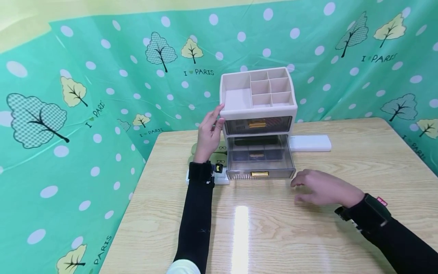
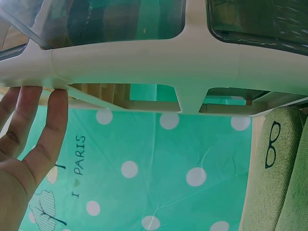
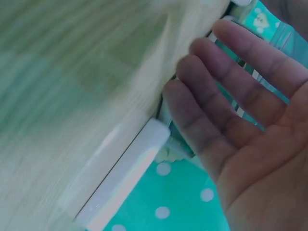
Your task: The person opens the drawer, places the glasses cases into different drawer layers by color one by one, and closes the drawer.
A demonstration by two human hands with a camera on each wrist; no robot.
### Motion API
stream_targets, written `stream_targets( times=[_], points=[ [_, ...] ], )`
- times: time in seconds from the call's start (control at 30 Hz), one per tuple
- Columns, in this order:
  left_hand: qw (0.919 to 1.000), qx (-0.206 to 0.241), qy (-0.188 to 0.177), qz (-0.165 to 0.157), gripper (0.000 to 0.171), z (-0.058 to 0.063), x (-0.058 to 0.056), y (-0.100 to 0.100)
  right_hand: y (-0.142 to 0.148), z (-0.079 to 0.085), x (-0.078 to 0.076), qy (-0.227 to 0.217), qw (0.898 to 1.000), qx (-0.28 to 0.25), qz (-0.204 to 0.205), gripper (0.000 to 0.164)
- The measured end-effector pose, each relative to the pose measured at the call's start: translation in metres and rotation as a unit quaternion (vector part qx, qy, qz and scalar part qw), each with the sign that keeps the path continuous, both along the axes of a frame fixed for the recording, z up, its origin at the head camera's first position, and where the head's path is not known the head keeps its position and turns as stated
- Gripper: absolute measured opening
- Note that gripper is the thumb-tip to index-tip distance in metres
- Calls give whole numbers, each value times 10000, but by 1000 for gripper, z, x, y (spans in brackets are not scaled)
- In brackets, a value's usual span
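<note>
A white desktop organizer (image 1: pixel 258 113) stands near the back of the table. Its lower see-through drawer (image 1: pixel 239 175) is pulled out, with a dark item visible inside; the upper drawer (image 1: pixel 234 126) is closed. My left hand (image 1: pixel 207 137) rests its fingertips on the organizer's left side near the top. In the left wrist view, the left fingers (image 2: pixel 57 115) are nearly straight against the white frame. My right hand (image 1: pixel 323 187) hovers just right of the open drawer's front corner, holding nothing. Its fingers (image 3: pixel 199 120) are slightly bent in the right wrist view.
Olive-green glasses cases (image 1: pixel 220 156) lie left of the organizer, beside a flat white item (image 1: pixel 223 179) partly hidden by the left wrist. A long white box (image 1: pixel 310 143) lies at its right. A green patterned cloth (image 1: pixel 164 99) hangs behind the wooden table (image 1: pixel 164 213).
</note>
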State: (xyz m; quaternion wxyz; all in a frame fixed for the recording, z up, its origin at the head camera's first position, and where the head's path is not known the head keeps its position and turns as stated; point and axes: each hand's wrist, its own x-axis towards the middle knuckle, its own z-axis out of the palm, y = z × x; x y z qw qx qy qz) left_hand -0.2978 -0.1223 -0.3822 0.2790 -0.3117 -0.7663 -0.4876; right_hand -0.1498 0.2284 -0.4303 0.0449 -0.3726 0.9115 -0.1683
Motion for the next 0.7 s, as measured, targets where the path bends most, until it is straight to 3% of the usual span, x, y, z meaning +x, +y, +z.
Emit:
stream_targets(
  times=[0.27, 0.7],
  points=[
    [9998, -155, 96, 73, 45, -1, -1, -1, 18, -4, -30, 804, 9954, -52, -512, 48],
    [10000, 40, 56, -28, 45, 0, 0, 0, 30, -10, -83, 1123, 9891, -55, -947, 69]
  ],
)
